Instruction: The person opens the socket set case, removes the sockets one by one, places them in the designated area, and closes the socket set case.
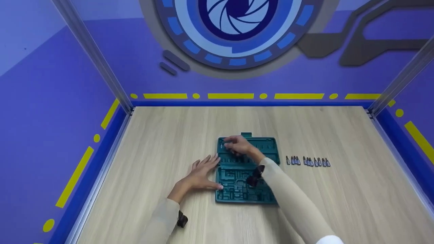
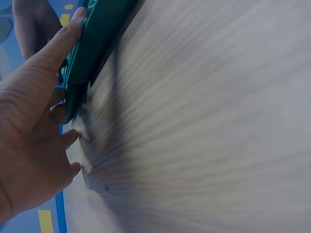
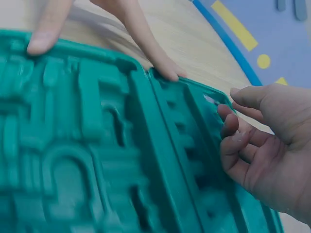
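Note:
A green plastic tool case (image 1: 247,168) lies unfolded on the table, with moulded recesses in both halves. My left hand (image 1: 200,174) is spread along its left side, thumb on the rim of the near half and fingertips by the hinge and far half. Over the far half's upper left is my right hand (image 1: 239,145), its fingers loosely bent. A small silver bit (image 3: 210,100) sits in a slot of that half, just beside the right fingertips in the right wrist view. Nothing shows between those fingers. The right forearm hides part of the case.
To the right of the case, several small metal screwdriver bits (image 1: 308,161) are lined up in a row on the wooden table (image 1: 162,135). Purple-blue panels (image 1: 112,61) border the table at the back and sides.

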Demonstrator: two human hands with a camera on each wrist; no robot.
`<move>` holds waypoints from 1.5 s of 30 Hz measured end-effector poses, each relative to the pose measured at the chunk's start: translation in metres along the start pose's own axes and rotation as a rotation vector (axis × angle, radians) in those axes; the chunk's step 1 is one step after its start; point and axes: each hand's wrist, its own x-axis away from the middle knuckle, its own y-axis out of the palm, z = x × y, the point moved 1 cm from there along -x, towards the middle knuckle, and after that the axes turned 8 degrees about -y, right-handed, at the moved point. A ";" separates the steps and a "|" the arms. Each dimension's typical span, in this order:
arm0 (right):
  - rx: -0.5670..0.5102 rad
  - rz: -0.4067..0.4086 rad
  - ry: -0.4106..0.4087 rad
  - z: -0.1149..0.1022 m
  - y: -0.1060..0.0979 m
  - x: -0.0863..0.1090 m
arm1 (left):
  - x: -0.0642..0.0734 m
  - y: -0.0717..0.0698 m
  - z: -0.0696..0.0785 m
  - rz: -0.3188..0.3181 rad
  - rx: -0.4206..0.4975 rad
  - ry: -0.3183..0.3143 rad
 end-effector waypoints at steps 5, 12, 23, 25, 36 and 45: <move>0.119 0.059 0.058 -0.003 0.016 -0.012 | 0.001 0.000 0.000 -0.006 -0.013 0.004; 0.347 0.077 0.089 -0.013 0.027 -0.016 | 0.000 -0.001 0.000 0.001 -0.031 0.013; 0.274 0.162 0.107 -0.015 0.033 -0.015 | 0.000 -0.003 -0.001 0.001 -0.032 0.007; 0.258 0.167 0.115 -0.015 0.034 -0.015 | 0.000 -0.003 0.000 0.000 -0.028 0.004; 0.360 0.195 0.094 -0.010 0.039 -0.013 | 0.000 -0.001 0.001 -0.008 -0.045 -0.007; 0.152 0.256 0.034 -0.003 0.038 -0.010 | -0.001 -0.002 0.001 -0.008 -0.060 -0.026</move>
